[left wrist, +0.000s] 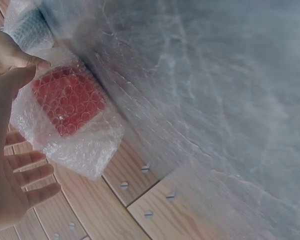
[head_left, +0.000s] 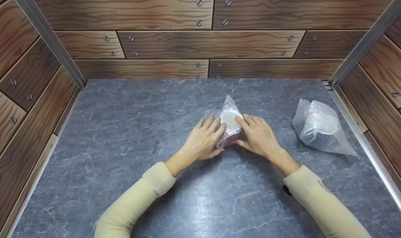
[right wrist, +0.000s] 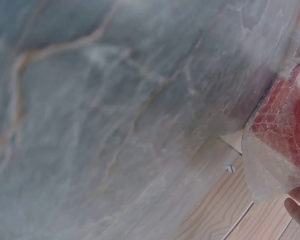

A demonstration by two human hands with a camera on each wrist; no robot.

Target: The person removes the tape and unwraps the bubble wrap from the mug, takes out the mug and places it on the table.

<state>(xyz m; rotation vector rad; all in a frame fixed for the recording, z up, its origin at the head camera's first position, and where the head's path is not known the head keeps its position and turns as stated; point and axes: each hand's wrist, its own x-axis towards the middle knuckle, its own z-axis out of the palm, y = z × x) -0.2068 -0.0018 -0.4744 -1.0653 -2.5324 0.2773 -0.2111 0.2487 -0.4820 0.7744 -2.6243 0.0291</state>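
Observation:
A bubble-wrapped red object (left wrist: 70,100) sits on the table between both hands, its clear wrap rising to a peak at the back. A pale round top (head_left: 229,119) shows through the wrap from above. My left hand (head_left: 203,137) lies along its left side with fingers extended. On the right, my right hand (head_left: 258,135) has a fingertip pressing on the top and its thumb near the front lower edge. Reddish sides show through the bubbles in the right wrist view, where the wrapped object (right wrist: 280,125) is cut off. What is inside cannot be told.
Another bubble-wrapped bundle (head_left: 321,127), with something dark inside, stands at the right of the grey marbled table (head_left: 121,132). Wood-patterned panels (head_left: 164,44) and metal corner posts enclose the back and sides.

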